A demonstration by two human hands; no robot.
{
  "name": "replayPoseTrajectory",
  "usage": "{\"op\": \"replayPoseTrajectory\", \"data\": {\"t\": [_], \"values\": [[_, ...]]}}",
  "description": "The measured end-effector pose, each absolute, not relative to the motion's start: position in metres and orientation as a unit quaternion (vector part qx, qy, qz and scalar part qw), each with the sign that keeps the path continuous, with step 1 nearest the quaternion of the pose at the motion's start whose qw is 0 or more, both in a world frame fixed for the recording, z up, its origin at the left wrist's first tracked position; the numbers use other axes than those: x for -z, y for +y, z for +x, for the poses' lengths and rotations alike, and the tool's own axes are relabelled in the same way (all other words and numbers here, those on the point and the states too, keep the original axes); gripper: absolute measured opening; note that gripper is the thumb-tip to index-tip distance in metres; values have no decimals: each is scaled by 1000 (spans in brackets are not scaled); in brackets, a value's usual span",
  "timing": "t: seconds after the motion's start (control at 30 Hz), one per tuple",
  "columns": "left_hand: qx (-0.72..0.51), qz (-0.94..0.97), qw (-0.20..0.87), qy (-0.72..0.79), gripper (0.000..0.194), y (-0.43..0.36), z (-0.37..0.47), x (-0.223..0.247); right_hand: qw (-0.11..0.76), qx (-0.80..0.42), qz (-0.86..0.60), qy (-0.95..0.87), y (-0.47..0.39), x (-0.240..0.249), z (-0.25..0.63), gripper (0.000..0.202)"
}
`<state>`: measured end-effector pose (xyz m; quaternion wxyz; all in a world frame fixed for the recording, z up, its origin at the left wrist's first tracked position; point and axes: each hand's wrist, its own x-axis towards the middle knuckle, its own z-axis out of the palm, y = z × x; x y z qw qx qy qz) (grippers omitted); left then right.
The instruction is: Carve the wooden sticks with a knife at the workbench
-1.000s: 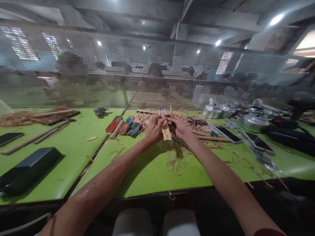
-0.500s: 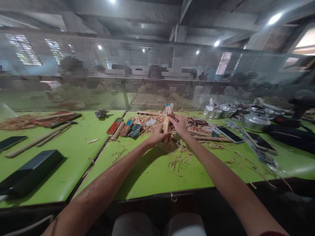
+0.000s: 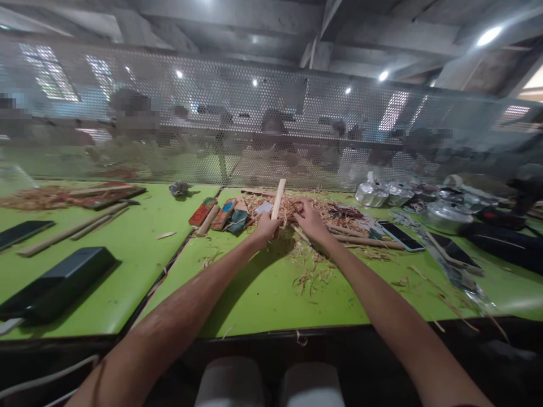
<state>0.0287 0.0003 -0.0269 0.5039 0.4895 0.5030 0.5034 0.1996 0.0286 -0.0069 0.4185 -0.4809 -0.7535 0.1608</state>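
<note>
My left hand [image 3: 268,227] is closed around the lower end of a narrow wooden block [image 3: 278,199], which stands up from the fist, tilted slightly right. Its visible face is bare pale wood. Just right of the block is my right hand [image 3: 310,220], apart from it, low over the wood shavings [image 3: 292,206]. Its thumb and fingers are bent with a small gap between them, and I see nothing held there. A pale thin stick [image 3: 302,234] lies below that hand. Left of my hands lie a red painted block [image 3: 202,212] and a blue-and-orange painted block [image 3: 224,215].
Dark green sandpaper [image 3: 237,221] lies beside the painted blocks. Wooden rods [image 3: 373,242] and a phone [image 3: 401,235] are at right, with silvery kettle-like pots [image 3: 445,216] behind. A dark box [image 3: 59,282] sits at left. A perforated screen [image 3: 237,147] borders the table's far side; people sit beyond.
My right hand has come off the block and moved slightly lower. The block has turned from its painted face to a bare wood face and shifted slightly left with my left hand.
</note>
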Motion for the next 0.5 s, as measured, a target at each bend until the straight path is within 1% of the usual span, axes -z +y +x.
{"op": "replayPoseTrajectory", "data": {"t": [0.1, 0.2, 0.27, 0.4, 0.5], "values": [[-502, 484, 503, 511, 26, 2, 27, 28, 383, -149, -479, -776, 24, 7, 194, 36], [-497, 484, 516, 502, 30, 3, 26, 29, 361, -137, -417, -823, 23, 7, 191, 34], [-494, 485, 524, 496, 30, 3, 25, 29, 351, -125, -389, -842, 24, 7, 192, 34], [-484, 494, 521, 501, 23, 3, 24, 28, 345, -97, -394, -846, 28, 8, 197, 33], [-484, 498, 517, 500, 23, 4, 23, 28, 363, -76, -423, -827, 26, 7, 199, 28]]}}
